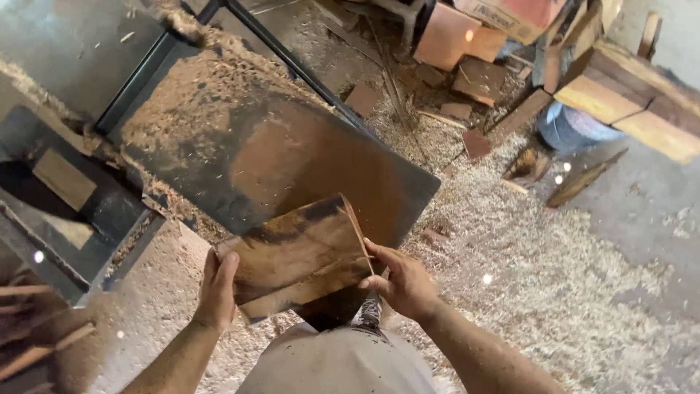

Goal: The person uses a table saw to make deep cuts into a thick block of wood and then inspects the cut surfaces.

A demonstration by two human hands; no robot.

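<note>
I hold a brown wooden board (pixel 299 255) with dark stains in front of my body, above the near corner of a dark metal machine table (pixel 240 138). My left hand (pixel 216 290) grips the board's left end, palm against the edge. At the board's right end my right hand (pixel 402 281) pinches the thin edge between fingers and thumb. The board lies tilted, its right end higher and farther from me.
Sawdust covers the table's far part and the floor (pixel 539 277) to the right. Wooden offcuts (pixel 474 80), thick planks (pixel 627 102) and a blue bucket (pixel 576 128) lie at the top right. A dark machine frame (pixel 73 211) stands at the left.
</note>
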